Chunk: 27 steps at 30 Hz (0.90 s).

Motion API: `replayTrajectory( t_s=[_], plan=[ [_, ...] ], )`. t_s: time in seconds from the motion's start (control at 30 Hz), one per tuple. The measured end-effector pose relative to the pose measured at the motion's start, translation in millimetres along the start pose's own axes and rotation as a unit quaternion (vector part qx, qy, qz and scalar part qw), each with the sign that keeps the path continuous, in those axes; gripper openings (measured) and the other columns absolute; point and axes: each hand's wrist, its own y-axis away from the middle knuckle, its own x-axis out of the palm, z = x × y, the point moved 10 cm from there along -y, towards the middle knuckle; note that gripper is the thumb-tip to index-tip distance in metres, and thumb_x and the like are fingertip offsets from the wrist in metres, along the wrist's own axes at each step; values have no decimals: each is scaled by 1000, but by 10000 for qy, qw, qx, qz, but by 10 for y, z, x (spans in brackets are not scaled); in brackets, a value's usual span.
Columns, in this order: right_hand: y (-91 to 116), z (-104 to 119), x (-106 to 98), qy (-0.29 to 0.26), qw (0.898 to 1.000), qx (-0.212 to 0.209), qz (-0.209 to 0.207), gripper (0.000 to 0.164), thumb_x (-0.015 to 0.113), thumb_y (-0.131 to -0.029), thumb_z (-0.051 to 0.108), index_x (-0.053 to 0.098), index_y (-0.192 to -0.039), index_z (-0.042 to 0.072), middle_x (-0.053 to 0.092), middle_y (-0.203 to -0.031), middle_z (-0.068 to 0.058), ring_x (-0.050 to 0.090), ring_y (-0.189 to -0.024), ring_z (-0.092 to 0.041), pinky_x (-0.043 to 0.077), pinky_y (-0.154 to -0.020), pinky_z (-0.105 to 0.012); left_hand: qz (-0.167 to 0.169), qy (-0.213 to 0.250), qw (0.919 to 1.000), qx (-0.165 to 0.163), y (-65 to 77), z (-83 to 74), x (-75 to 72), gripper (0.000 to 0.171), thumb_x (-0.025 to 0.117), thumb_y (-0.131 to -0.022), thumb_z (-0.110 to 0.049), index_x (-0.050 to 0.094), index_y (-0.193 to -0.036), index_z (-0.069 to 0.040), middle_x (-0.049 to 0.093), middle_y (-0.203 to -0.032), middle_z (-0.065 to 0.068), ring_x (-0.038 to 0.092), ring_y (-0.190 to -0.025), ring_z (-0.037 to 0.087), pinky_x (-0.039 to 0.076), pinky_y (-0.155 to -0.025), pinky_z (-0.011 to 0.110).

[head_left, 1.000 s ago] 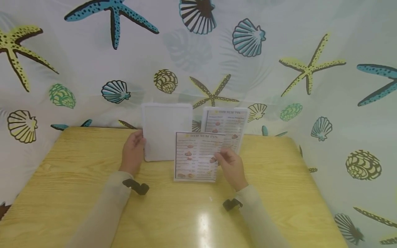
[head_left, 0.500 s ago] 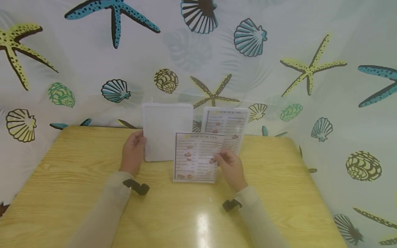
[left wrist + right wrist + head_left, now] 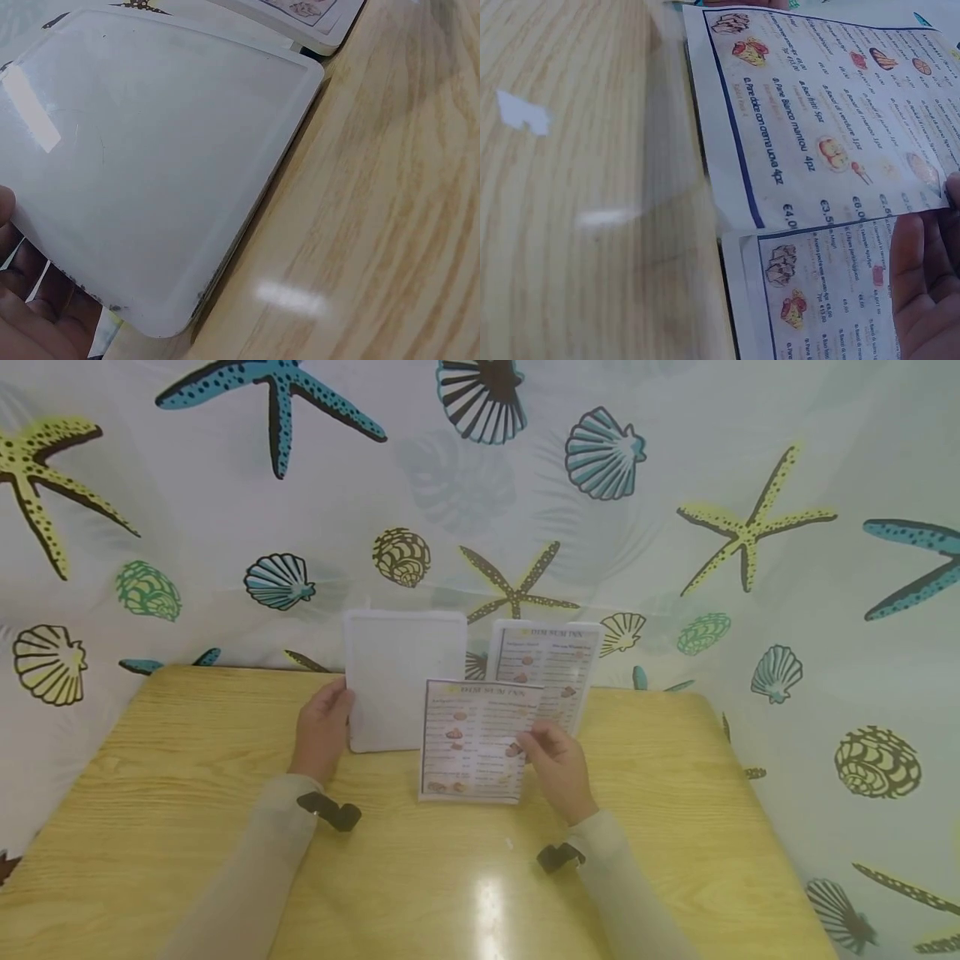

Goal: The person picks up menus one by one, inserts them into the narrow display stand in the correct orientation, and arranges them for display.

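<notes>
In the head view my left hand point(image 3: 322, 727) holds a blank white board point(image 3: 405, 668) by its left edge. The thumb lies on its front and the fingers behind, as the left wrist view also shows. The board point(image 3: 157, 165) stands tilted back, its lower edge at the table, with scuffs along the rim. My right hand point(image 3: 558, 768) pinches the right edge of a printed menu sheet point(image 3: 472, 752) headed "DIM SUM INN". This sheet hangs in front of a second, white-framed board point(image 3: 551, 652) bearing a similar menu, and hides part of both boards.
A yellowish wood-grain table point(image 3: 195, 752) lies beneath. Behind it hangs a white curtain point(image 3: 337, 510) printed with starfish and shells, close to the table's back edge. Dark straps with small devices point(image 3: 330, 812) sit on both wrists.
The menu sheet's lower edge has shifted very slightly left and down. Both hands keep their place and hold, and the two boards stay where they were.
</notes>
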Motion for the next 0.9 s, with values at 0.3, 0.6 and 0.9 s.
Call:
replayTrajectory(
  t_s=[0.3,0.6,0.9],
  plan=[
    [-137,278,-124,-21,9983,-519,-262,10,62,-101,3,66,-105,-6,72,-94,-24,68,-81,-10,57,-72,-21,388,141,9991,-44,-12,44,27,61,46,-108,-48,52,-149,-3,58,-145,17,54,-130,24,45,-112,40],
    [-631,960,-308,-193,9864,-1480,-682,14,60,-104,8,64,-104,-5,72,-92,1,70,-81,-13,57,-72,-25,466,111,9987,-151,-16,75,-2,61,45,-109,-48,52,-150,-4,58,-146,17,52,-133,29,41,-116,46],
    [-1299,1485,-287,-326,9832,-1419,-1102,13,61,-105,19,69,-110,9,69,-95,-3,68,-89,-16,56,-84,-29,517,29,9986,-46,1,24,-41,50,46,-110,-40,61,-139,-3,63,-108,13,56,-94,17,48,-81,23]
  ],
)
